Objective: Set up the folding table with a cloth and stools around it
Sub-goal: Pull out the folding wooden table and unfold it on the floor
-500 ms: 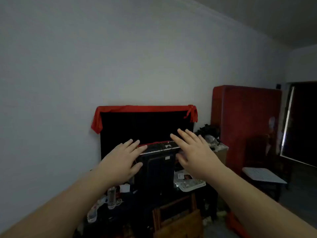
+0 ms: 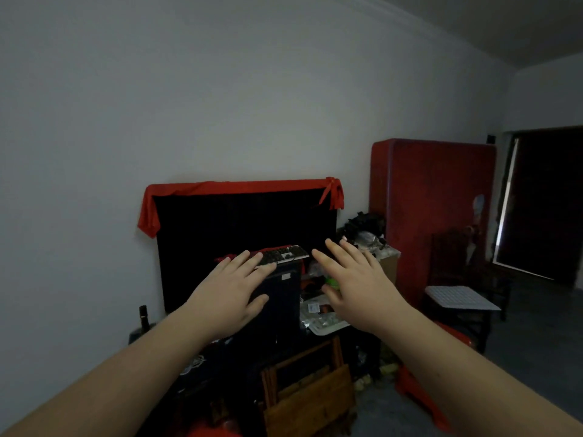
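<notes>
Both my arms stretch forward into a dim room. My left hand [image 2: 227,294] and my right hand [image 2: 356,287] are held out flat, fingers spread, holding nothing. Below them, near the floor, a wooden folded table or stool [image 2: 310,391] leans against dark clutter. A red plastic stool [image 2: 419,395] lies partly hidden under my right forearm. A red cloth [image 2: 239,188] is draped over the top of a large black screen [image 2: 239,228] against the wall.
A keyboard [image 2: 285,255] rests on a dark box [image 2: 277,307] between my hands. A tall red mattress [image 2: 435,203] stands against the wall at right. A small table with a white tiled top [image 2: 462,298] stands further right, near a dark doorway [image 2: 549,203].
Both hands have dropped slightly in the view and stay spread; the view has shifted a little to the left and downward.
</notes>
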Available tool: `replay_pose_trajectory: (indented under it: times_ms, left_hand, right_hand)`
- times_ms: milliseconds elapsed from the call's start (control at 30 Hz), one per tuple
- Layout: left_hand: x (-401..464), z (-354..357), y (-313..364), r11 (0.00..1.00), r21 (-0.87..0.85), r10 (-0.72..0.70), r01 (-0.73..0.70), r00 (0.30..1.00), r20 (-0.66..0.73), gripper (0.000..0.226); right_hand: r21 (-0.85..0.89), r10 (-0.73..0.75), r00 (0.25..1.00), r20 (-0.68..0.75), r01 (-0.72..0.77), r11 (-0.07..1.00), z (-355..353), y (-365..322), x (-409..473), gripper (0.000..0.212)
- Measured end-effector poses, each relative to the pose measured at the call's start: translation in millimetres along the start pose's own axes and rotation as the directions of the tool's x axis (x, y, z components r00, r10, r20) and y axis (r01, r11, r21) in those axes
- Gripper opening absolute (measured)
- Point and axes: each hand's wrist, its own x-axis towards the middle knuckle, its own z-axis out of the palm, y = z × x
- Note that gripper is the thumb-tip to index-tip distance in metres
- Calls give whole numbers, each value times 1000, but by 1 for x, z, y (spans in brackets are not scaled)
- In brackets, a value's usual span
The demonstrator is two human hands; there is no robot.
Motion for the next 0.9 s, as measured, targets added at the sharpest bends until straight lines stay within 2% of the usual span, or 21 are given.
replay_pose_trajectory:
  times_ms: [267, 467, 700, 900]
  left_hand:
    - [30, 38, 77, 995, -98, 31, -20, 992, 119, 63]
    - [25, 117, 98, 989, -151, 39, -3, 970, 241, 63]
    - [31, 224, 82, 977, -204, 6, 67, 941, 340, 64]
    - [83, 299, 35, 967, -211, -50, 139, 924, 380, 63]
  right_hand:
    - [-13, 22, 998, 57, -21, 1000, 27, 74, -45, 65]
    - [12, 68, 969, 239, -73, 997, 92, 102, -88, 71]
    - [40, 75, 903, 422, -101, 994, 183, 121, -90, 72]
    - [64, 9, 863, 505, -49, 997, 267, 150, -27, 72]
